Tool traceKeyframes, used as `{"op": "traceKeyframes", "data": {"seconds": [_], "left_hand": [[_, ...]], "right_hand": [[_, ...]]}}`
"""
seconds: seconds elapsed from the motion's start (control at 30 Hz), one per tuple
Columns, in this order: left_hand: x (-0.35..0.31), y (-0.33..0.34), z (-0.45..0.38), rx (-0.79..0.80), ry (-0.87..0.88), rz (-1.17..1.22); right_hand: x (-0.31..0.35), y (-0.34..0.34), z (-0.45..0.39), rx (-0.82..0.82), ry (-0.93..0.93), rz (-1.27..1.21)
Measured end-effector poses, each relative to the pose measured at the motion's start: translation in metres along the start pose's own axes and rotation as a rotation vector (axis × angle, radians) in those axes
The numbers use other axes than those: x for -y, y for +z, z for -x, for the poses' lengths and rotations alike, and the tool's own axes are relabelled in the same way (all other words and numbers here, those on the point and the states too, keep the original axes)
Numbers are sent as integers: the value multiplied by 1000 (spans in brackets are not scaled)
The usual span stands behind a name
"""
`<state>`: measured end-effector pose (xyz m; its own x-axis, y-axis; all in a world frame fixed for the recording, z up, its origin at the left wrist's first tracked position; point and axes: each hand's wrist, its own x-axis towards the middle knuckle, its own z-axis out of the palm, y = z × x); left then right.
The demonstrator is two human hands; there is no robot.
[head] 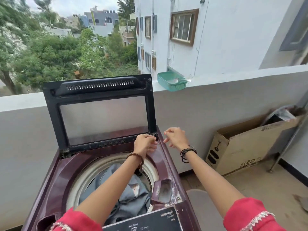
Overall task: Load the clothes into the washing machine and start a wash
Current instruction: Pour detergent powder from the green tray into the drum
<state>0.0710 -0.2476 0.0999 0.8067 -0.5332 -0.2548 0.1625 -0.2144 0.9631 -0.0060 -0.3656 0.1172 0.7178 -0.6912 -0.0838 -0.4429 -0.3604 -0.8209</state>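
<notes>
Washer (55, 177): maroon top-loader on a balcony, standing against the parapet wall.
Lid (100, 112): raised upright, dark frame with a clear pane, hinged at the back.
Clothes (126, 195): grey fabric heaped inside the drum, below the rim.
Left hand (145, 143): at the lid's lower right corner by the hinge, fingers curled; whether they grip anything cannot be told. A bead bracelet circles the wrist.
Right hand (175, 136): in the air just right of the washer's back corner, fingers loosely curled, holding nothing. Dark bands on the wrist.
Dispenser (164, 190): open pocket on the washer's right edge, crusted with white residue.
Panel (150, 222): black, at the front edge.
Basket (171, 80): green, on the parapet ledge.
Box (246, 145): cardboard, leaning on the wall to the right.
</notes>
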Motion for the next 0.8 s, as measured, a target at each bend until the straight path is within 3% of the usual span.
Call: {"op": "traceKeyframes", "data": {"seconds": [0.13, 0.43, 0.63, 0.8], "left_hand": [[-29, 39, -39, 27, -1, 49], [-90, 126, -154, -81, -32, 278], [-115, 145, -220, -273, 89, 219], [-144, 147, -255, -258, -28, 455]], "right_hand": [[-6, -35, -47, -11, 105, -293], [0, -99, -186, -42, 110, -413], [3, -111, -255, -24, 127, -549], [5, -109, -290, -5, 127, -641]]}}
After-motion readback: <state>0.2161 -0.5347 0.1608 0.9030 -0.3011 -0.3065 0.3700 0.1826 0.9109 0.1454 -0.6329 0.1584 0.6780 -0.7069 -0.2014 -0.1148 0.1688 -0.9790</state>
